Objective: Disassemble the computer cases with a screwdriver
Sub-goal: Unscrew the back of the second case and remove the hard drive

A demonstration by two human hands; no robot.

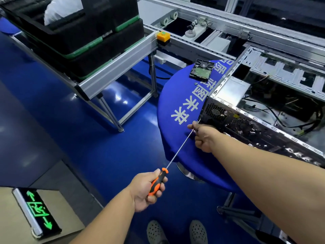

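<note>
Head view: the screwdriver (175, 155) runs on a long slant from lower left up to the right. Its orange-and-black handle is wrapped in the left hand (147, 189), whose grip is closed around it. The thin shaft passes through the pinching fingers of the right hand (202, 136), which steady it just short of the tip. The tip meets the near left corner of the computer case (263, 110), at the rear panel beside the fan grille; whether it sits in a screw is too small to tell. The case lies open on its side along the right part of the blue tabletop (174, 138), ahead and right of both grips. The right hand is nearer the case. A hard drive (202, 69) and loose screws (196, 84) lie by the tabletop's far edge.
</note>
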